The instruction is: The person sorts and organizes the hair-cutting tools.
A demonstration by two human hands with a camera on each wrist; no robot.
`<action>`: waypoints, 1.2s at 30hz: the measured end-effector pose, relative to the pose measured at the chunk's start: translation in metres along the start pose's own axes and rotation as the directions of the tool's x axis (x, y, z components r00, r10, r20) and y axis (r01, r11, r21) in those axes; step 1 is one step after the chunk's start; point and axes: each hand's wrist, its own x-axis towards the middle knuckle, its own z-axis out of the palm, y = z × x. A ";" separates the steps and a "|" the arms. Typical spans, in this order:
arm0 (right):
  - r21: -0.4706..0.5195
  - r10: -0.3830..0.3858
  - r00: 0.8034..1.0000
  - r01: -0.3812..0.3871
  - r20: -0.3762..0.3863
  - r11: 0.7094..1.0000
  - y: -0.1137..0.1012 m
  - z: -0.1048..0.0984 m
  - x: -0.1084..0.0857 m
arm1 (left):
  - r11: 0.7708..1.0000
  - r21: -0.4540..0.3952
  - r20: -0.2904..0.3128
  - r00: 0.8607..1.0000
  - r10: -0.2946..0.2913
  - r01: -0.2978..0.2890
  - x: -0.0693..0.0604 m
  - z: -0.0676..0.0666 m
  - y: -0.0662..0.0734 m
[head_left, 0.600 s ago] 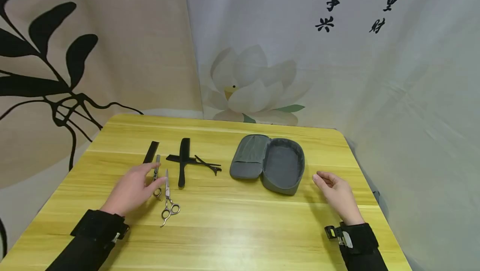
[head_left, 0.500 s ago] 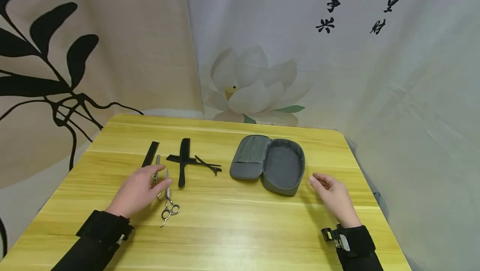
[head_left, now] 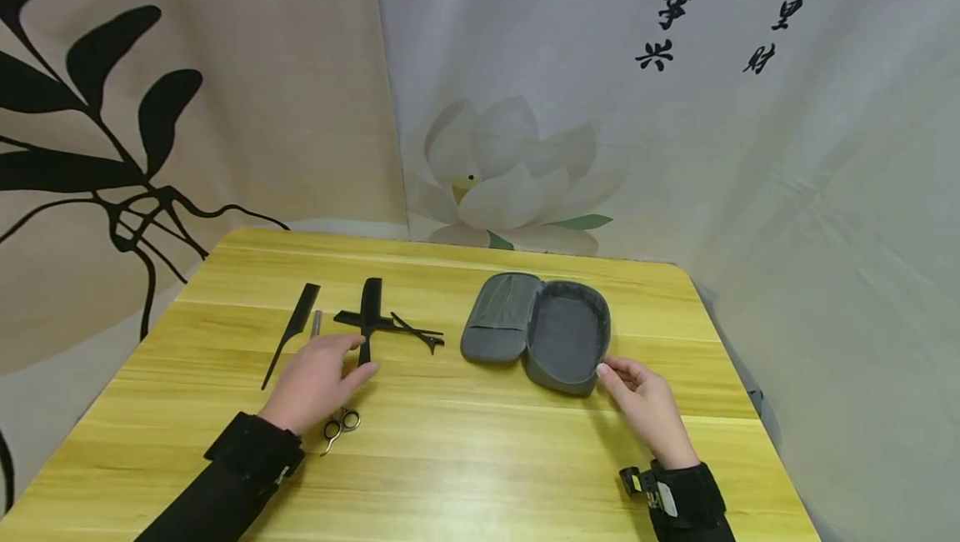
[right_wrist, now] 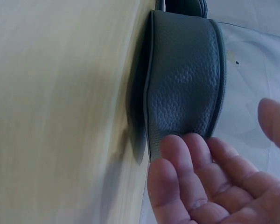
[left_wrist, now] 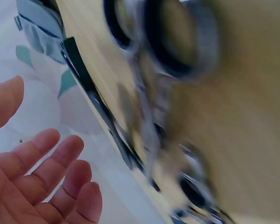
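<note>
Grey case lies on yellow table before printed backdrop.

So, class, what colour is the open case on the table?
The case is grey; the head view shows it best.

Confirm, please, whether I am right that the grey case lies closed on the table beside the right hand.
Not quite: the head view shows the grey case lying open, not closed, on the table beside the right hand.
</note>
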 end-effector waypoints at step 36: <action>0.117 -0.007 0.991 0.023 -0.132 0.993 0.011 0.010 -0.001 | 0.868 0.420 0.076 0.964 0.256 -0.264 0.083 0.063 0.047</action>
